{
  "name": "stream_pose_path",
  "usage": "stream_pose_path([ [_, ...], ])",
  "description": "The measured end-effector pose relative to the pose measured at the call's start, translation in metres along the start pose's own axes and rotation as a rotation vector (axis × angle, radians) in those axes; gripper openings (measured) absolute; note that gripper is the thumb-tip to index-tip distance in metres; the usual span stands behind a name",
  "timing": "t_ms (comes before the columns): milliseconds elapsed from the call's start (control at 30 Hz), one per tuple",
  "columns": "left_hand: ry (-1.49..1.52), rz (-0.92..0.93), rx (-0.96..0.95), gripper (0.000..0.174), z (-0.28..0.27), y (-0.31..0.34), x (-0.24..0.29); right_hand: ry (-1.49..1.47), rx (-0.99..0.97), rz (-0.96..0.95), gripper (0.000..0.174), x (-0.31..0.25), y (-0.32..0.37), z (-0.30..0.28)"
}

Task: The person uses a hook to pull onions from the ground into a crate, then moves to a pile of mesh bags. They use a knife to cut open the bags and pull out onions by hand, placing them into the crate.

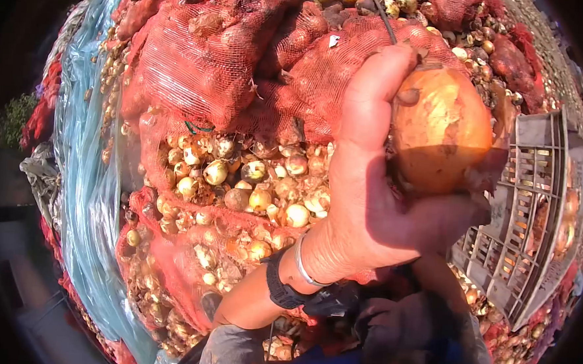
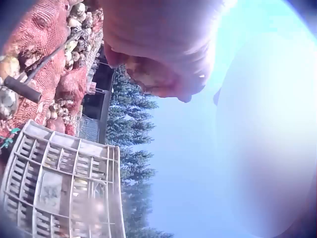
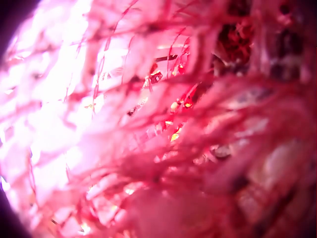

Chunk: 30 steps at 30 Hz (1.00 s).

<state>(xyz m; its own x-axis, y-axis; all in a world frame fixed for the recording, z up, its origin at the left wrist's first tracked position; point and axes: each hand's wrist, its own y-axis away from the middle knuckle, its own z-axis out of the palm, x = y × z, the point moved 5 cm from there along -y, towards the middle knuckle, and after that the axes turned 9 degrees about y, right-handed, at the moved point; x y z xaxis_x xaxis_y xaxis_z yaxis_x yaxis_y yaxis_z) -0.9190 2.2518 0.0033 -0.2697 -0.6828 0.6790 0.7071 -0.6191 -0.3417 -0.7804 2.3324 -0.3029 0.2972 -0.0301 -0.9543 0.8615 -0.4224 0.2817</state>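
Note:
In the head view my left hand is raised high and close to the camera, gripping a large orange-brown onion. Its fingers curve around the upper side and the thumb lies along the lower side. Dirt and loose skin cling to the onion. The left wrist view shows the same left hand against the sky, with part of the onion below the palm. My right hand is out of sight; red mesh fills the right wrist view, close and blurred.
Full red mesh sacks lie ahead, with an open sack of small onions nearer. A grey plastic crate stands on the right. Blue plastic sheeting runs down the left. A dark-handled tool leans over the sacks.

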Motion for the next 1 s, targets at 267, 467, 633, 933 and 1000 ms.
stream_pose_path([
  [267, -0.668, 0.234, -0.159, 0.067, 0.049, -0.002, -0.064, -0.336, -0.284, 0.339, 0.026, -0.024, 0.012, -0.009],
  [467, -1.575, -0.491, 0.396, 0.044, -0.292, 0.088, -0.078, 0.079, 0.034, 0.067, 0.019, -0.012, 0.006, -0.002],
  [633, -1.656, -0.882, 0.33, 0.049, -0.379, 0.062, -0.111, 0.123, 0.047, 0.111, 0.02, -0.033, 0.007, 0.0],
  [933, -1.669, -0.617, 0.041, 0.03, -0.323, 0.068, -0.079, 0.078, 0.028, 0.17, 0.036, -0.036, 0.008, 0.003],
  [1000, -1.664, -0.479, 0.202, 0.031, -0.344, 0.073, -0.078, 0.077, 0.039, 0.168, 0.036, -0.037, 0.01, 0.004],
])
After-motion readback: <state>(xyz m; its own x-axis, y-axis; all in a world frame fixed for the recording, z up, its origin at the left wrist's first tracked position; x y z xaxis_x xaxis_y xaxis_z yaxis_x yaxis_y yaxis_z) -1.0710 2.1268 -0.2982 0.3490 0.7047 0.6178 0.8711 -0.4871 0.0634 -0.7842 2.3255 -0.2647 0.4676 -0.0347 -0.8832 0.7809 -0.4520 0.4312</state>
